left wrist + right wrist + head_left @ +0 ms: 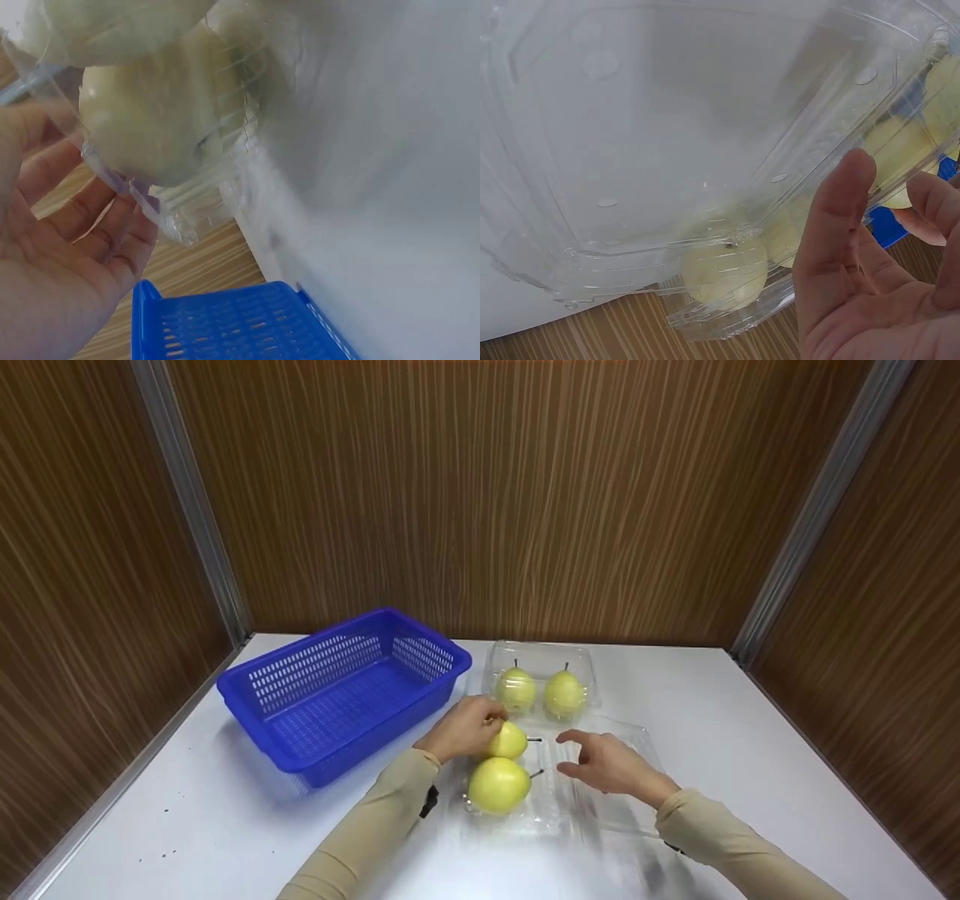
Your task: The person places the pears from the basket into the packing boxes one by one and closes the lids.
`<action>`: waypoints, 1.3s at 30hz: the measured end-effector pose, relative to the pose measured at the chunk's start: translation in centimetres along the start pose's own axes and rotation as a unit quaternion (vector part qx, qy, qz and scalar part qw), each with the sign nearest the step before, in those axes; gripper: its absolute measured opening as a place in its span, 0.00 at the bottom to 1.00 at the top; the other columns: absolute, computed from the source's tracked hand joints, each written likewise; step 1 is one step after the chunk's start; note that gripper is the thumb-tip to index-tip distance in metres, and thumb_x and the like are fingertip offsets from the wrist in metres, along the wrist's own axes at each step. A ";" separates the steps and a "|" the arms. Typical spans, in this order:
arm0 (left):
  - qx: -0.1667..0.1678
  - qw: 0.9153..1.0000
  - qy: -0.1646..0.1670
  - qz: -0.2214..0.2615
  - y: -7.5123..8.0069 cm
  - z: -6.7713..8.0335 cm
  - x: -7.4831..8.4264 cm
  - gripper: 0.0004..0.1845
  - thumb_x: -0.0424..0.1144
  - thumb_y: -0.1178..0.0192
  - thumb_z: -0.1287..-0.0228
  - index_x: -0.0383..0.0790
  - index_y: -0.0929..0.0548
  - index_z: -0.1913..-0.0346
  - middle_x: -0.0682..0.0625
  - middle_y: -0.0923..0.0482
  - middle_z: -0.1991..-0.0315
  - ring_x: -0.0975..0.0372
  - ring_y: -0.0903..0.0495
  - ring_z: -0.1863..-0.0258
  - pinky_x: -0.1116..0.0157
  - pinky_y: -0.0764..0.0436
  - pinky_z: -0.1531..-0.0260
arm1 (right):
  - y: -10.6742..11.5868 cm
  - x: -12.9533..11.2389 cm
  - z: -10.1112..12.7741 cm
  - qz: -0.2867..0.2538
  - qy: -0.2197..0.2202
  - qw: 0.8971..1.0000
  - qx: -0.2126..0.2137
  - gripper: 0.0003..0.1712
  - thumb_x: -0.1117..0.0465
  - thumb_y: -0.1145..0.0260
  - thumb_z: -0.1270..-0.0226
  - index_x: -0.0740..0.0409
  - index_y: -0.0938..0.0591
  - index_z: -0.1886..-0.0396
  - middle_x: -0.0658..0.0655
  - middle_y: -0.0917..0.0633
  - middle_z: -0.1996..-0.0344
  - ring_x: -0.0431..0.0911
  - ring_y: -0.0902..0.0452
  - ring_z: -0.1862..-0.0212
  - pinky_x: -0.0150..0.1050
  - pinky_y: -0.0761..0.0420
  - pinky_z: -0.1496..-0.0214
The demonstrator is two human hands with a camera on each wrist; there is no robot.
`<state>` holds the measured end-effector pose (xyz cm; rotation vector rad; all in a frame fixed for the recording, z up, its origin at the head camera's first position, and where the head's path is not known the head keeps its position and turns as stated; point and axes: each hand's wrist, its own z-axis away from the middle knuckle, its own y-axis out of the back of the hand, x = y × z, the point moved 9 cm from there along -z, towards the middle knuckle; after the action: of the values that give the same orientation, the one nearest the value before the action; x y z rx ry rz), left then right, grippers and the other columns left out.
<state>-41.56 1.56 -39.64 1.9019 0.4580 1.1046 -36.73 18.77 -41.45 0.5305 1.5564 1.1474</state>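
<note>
A clear plastic clamshell [551, 819] lies unfolded on the table, its lid [626, 810] spread to the right. Two yellow pears sit in its left half: a near pear [499, 785] and a far pear [509, 740], their stems pointing right. My left hand [463, 727] is at the far pear; in the left wrist view its loosely bent fingers [101, 225] lie along the outside of the clear wall. My right hand [607, 763] hovers over the fold between the halves, thumb and forefinger apart, with nothing between them.
Behind stands another clear clamshell [541, 651] with two pears [564, 695] upright in it. A blue slotted basket [352, 742] stands to the left. Wood-grain panels [480, 502] close off the back and sides of the white table [225, 832].
</note>
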 end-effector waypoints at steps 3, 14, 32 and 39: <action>0.004 1.000 -0.010 -0.004 0.3 0.4 -0.1 0.11 0.30 0.45 0.36 0.36 0.12 0.58 0.46 0.14 0.59 0.56 0.19 0.57 0.57 0.21 0.50 | 0.2 -0.2 0.0 0.009 0.020 1.000 0.011 0.26 0.54 0.33 0.35 0.58 0.23 0.40 0.50 0.20 0.80 0.40 0.28 0.81 0.36 0.28 0.77; 0.039 0.998 0.016 -0.048 0.9 2.1 -1.2 0.13 0.30 0.38 0.45 0.33 0.13 0.56 0.40 0.19 0.58 0.51 0.24 0.55 0.54 0.27 0.49 | 1.1 0.9 0.7 0.030 0.081 0.995 0.051 0.25 0.49 0.36 0.31 0.56 0.23 0.40 0.47 0.19 0.75 0.36 0.28 0.75 0.32 0.28 0.73; -0.005 0.975 0.160 0.154 0.2 3.2 -4.5 0.32 0.26 0.41 0.43 0.24 0.34 0.34 0.44 0.19 0.77 0.65 0.24 0.87 0.71 0.25 0.84 | 4.2 7.9 2.4 0.099 -0.039 0.991 0.075 0.24 0.67 0.38 0.39 0.78 0.26 0.45 0.75 0.21 0.58 0.64 0.21 0.57 0.59 0.21 0.52; -0.011 0.974 0.150 0.172 0.1 3.4 -4.0 0.33 0.26 0.42 0.43 0.24 0.35 0.33 0.47 0.20 0.78 0.65 0.23 0.87 0.69 0.23 0.83 | 3.5 10.9 2.9 0.047 -0.131 0.990 -0.002 0.39 0.64 0.40 0.36 0.80 0.44 0.32 0.83 0.29 0.47 0.60 0.21 0.61 0.51 0.17 0.61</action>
<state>-40.89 -2.88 -42.43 1.8438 0.2834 1.6322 -38.41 30.28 -43.59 0.7285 1.3136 1.1017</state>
